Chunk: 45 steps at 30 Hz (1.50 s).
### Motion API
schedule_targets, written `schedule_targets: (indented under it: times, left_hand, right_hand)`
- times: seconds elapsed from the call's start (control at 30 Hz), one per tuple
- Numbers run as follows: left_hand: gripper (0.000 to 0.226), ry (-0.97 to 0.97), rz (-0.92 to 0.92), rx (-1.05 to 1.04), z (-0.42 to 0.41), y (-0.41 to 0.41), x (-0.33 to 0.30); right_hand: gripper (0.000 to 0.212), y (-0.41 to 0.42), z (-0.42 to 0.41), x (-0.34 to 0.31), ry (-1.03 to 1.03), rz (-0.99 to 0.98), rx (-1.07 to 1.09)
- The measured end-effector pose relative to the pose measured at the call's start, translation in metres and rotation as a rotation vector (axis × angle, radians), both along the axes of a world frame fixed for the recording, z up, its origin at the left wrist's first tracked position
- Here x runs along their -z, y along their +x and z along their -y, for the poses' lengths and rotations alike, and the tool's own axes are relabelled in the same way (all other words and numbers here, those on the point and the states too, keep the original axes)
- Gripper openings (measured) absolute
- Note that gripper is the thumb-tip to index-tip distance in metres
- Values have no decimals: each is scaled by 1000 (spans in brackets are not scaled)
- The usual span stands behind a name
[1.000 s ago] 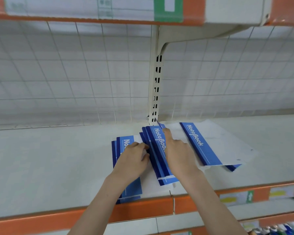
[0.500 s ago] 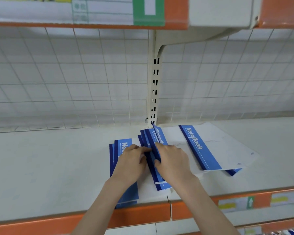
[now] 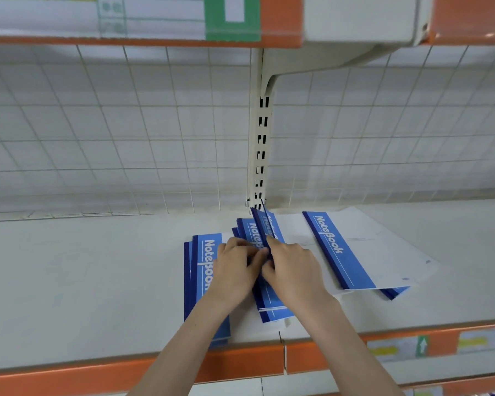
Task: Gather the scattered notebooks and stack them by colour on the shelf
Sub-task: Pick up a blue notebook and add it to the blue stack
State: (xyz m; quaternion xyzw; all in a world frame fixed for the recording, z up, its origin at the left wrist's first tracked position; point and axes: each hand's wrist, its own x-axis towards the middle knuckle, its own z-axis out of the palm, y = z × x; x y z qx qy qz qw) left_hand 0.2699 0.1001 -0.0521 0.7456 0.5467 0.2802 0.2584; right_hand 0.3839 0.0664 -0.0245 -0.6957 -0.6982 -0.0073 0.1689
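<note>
Several blue-and-white notebooks lie fanned out on the pale shelf (image 3: pixel 69 281). A left pile (image 3: pixel 202 270) lies flat near the front edge. In the middle a bunch of notebooks (image 3: pixel 265 227) is tipped up on its spines. My left hand (image 3: pixel 235 270) and my right hand (image 3: pixel 293 271) meet over this bunch, fingers pinched on its covers. To the right, one notebook (image 3: pixel 363 247) lies flat and angled, overlapping another whose blue corner (image 3: pixel 395 292) shows beneath.
A wire-grid back panel (image 3: pixel 126 138) and a slotted cream upright (image 3: pixel 260 155) stand behind the notebooks. An orange-edged upper shelf (image 3: pixel 280 21) hangs overhead. The orange front rail (image 3: pixel 240 364) carries price labels (image 3: pixel 395 348) at right.
Both hands have drawn together over the middle bunch, and its top notebooks have tipped up more steeply toward the upright. The right and left piles have stayed put.
</note>
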Motion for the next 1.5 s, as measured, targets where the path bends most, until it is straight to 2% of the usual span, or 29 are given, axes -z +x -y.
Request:
schedule_targets:
  times: [0.17,0.3,0.4,0.53,0.7,0.77,0.83,0.93,1.03,1.1,1.13,1.2,1.3,1.37,1.5]
  left_hand:
    - [22,-137,166,-3,-8,5,1]
    - [16,-243,291,-51,-8,5,4]
    - [18,-258,335,-80,-6,6,4]
    - [29,-220,343,-108,-1,7,1]
    - [20,-253,468,-129,3,8,-7]
    - [34,-271,499,-119,3,6,-9]
    - [50,-261,473,-62,4,4,-10]
    - [40,-232,410,-37,3,2,-6]
    - [36,-214,405,-62,2,3,-4]
    - [25,-217,445,-100,2,4,-3]
    - [18,-250,498,-133,3,4,-3]
    - [11,-330,627,-191,6,3,-4]
    - [12,-339,671,-221,8,0,-3]
    - [13,-326,666,-231,9,1,-3]
    - [8,-302,619,-238,9,1,-2]
  right_hand:
    - [54,9,3,0,-22,-60,-83]
    - [57,14,5,-3,-37,-118,-94]
    - [55,12,6,-6,-3,-144,-69]
    - [74,10,8,-18,19,-157,-68]
    - [62,5,9,-23,-18,-180,-61]
    - [62,-3,11,-18,-49,-182,-83]
    - [63,-9,12,-11,-81,-164,-97]
    - [68,-8,11,-6,-93,-155,-115]
    - [69,9,12,-12,-182,-320,-190]
    - [55,24,12,-14,-204,-476,-148]
    - [48,32,10,-13,-176,-473,-89]
    - [42,45,5,-7,-133,-271,94]
    - [50,54,-2,2,-330,-17,338]
    - [56,55,-3,4,-410,11,414]
    - [63,59,-5,8,-362,58,462]
